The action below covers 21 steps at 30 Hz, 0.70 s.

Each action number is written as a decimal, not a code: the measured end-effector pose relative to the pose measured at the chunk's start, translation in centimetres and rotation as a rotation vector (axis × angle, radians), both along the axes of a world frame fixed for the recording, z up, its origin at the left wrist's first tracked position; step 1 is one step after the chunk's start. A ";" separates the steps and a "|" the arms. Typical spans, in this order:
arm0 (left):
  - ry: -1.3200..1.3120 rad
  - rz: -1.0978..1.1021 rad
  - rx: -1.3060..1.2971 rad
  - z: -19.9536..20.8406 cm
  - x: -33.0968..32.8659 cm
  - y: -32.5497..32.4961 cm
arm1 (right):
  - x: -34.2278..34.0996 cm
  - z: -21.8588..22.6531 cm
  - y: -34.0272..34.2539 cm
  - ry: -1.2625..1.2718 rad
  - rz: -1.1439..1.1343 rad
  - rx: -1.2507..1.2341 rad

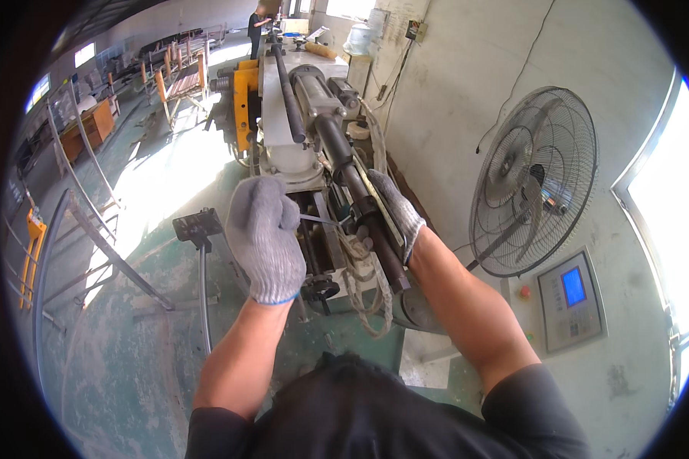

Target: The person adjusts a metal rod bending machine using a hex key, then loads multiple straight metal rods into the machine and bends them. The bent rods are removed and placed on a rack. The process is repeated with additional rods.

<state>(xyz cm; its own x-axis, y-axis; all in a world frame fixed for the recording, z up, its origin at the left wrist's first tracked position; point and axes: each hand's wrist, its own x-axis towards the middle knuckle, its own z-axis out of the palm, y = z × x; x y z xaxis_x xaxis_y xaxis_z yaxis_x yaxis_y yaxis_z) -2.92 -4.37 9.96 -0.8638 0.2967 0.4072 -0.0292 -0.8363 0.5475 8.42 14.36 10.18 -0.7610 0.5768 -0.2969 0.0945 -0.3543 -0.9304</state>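
My left hand (pixel 264 237), in a grey-white knit glove, is closed around a thin metal rod (pixel 318 219). The rod sticks out past my thumb toward the dark shaft (pixel 348 172) of a long machine; its grip end is hidden in my fist. My right hand (pixel 400 208), gloved too, lies along the right side of that shaft with fingers stretched forward, against a narrow pale strip (pixel 380 200). Black collars (pixel 366 206) ring the shaft between my hands. Below them hangs a bundle of pale wrapped hoses (pixel 364 275).
A large standing fan (pixel 532 180) and a control panel (pixel 572 300) with a blue screen are at right by the wall. On the left stand a metal stand (pixel 204 268) and curved metal tubes (pixel 84 138). Another person (pixel 257 30) stands at the machine's far end.
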 end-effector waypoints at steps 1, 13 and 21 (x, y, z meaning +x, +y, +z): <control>0.028 -0.001 0.002 -0.5 1.0 -0.6 | 0.0 0.0 0.0 -0.014 -0.010 -0.014; 0.202 -0.134 0.025 -1.9 -0.5 -1.7 | 1.1 -3.9 2.6 0.147 0.126 -0.500; 0.208 -0.159 -0.167 -5.1 0.5 4.6 | 0.0 -6.6 3.7 0.308 0.159 -0.593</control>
